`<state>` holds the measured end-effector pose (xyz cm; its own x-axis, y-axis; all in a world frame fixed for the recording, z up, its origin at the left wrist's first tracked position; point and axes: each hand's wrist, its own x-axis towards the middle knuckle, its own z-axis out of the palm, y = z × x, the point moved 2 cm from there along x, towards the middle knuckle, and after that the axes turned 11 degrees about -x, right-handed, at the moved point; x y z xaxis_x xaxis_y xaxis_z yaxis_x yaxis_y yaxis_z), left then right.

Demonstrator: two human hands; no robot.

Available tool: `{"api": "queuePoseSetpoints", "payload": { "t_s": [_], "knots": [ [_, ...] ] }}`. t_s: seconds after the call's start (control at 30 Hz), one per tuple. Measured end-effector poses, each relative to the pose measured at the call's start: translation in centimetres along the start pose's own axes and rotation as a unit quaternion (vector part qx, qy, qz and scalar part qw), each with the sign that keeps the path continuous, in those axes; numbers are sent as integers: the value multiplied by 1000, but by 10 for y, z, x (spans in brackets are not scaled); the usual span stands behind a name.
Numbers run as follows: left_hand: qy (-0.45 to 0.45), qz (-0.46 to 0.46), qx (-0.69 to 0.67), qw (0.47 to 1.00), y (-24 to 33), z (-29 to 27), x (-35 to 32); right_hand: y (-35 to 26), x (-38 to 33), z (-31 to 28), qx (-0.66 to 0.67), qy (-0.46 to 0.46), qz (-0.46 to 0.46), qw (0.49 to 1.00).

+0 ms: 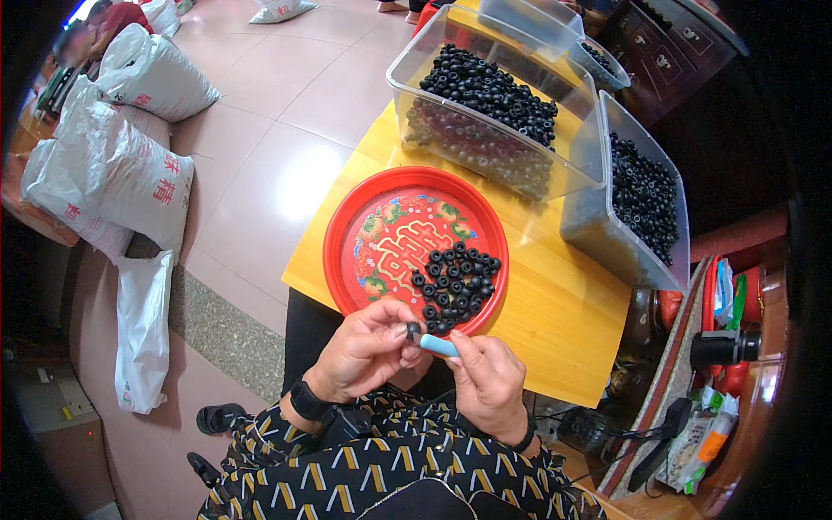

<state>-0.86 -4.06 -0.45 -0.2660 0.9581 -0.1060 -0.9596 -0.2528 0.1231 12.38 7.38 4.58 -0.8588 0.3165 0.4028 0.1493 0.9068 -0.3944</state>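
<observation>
My left hand (360, 351) is closed, with a small black ring-shaped piece (413, 329) pinched between thumb and fingers. In my right hand (490, 388) a light blue stick (439, 346) is gripped, its end pointing at the black piece. Whether the two touch or sit apart, I cannot tell. Both hands are over the near edge of a round red tray (341, 251) with a printed gold and floral pattern. Many loose black ring-shaped pieces (454, 282) are gathered on the right part of that tray.
Beyond the tray, clear plastic bins (494, 117) (579, 247) full of black pieces stand on the yellow table (555, 321). White sacks (139, 165) stand on the floor at left, near another person (113, 26). A cluttered shelf (685, 364) runs along the right.
</observation>
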Motion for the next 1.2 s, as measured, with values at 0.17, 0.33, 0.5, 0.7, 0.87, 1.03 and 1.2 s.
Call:
{"api": "queuePoseSetpoints", "payload": {
  "t_s": [0.17, 0.33, 0.5, 0.7, 0.87, 1.03, 1.2],
  "knots": [
    [-31, -8, 48, 998, -2, 8, -5, 3, 3, 3, -54, 17, 24, 998],
    [-45, -37, 42, 997, -2, 13, -2, 30, -1, -5, 4, 33, 147, 989],
    [-14, -44, -26, 999, -6, 1, 5, 17, 4, 3, 139, 16, 186, 973],
    [11, -71, 20, 997, -12, 5, 6, 2, 8, 13, 430, -70, 252, 864],
    [24, -81, 48, 995, -16, 10, 7, 4, 6, 16, 496, -102, 285, 814],
    [21, -101, 29, 994, -22, 6, 9, 12, 2, 12, 509, -108, 287, 804],
    [2, -105, 12, 994, -24, 4, 12, 17, -2, 9, 449, -79, 276, 846]
  ]
}}
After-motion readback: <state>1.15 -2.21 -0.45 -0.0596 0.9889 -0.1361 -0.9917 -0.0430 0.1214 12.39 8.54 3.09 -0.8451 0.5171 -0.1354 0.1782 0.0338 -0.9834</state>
